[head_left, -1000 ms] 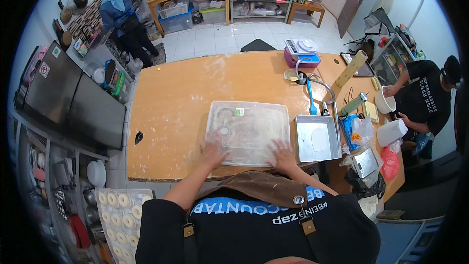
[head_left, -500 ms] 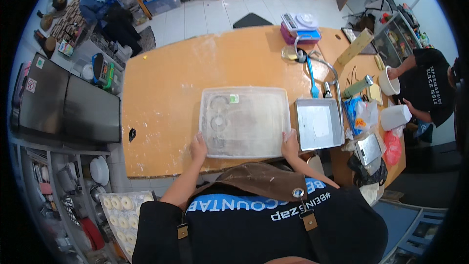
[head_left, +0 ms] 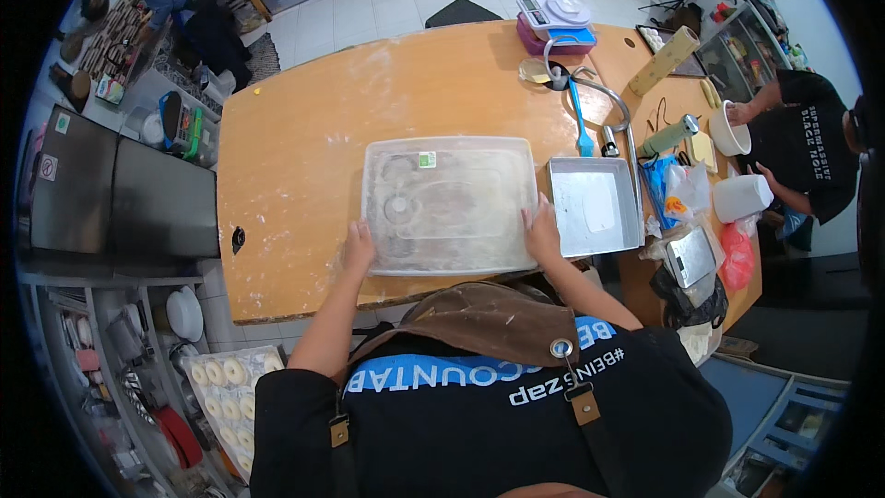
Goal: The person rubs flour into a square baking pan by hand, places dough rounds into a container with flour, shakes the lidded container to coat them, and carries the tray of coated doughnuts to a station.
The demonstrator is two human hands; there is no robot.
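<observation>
A wide, translucent plastic box with a lid [head_left: 461, 244] lies flat near the front edge of the wooden table. Pale, flour-like dust clouds its top, and a small green-and-white sticker [head_left: 427, 160] is stuck near its far edge. My left hand [head_left: 360, 247] grips the box's left side near the front corner. On the opposite side, my right hand [head_left: 542, 232] holds the edge, its fingers pointing away from me along the wall. Faint rounded outlines show on the lid; what lies inside is hard to make out. Just right of my right hand stands a square metal pan [head_left: 595, 207].
Beyond the pan lie a blue brush [head_left: 581, 120] and a kitchen scale [head_left: 553, 14]. At the right, another person's hand [head_left: 740, 112] reaches into a white tub [head_left: 733, 134]. A tray of several ring-shaped doughs [head_left: 226, 371] sits at my lower left, beside shelves.
The whole view has shifted slightly, so the table sits higher in it. My right hand has slid a little farther away along the box's side; my left hand keeps its hold.
</observation>
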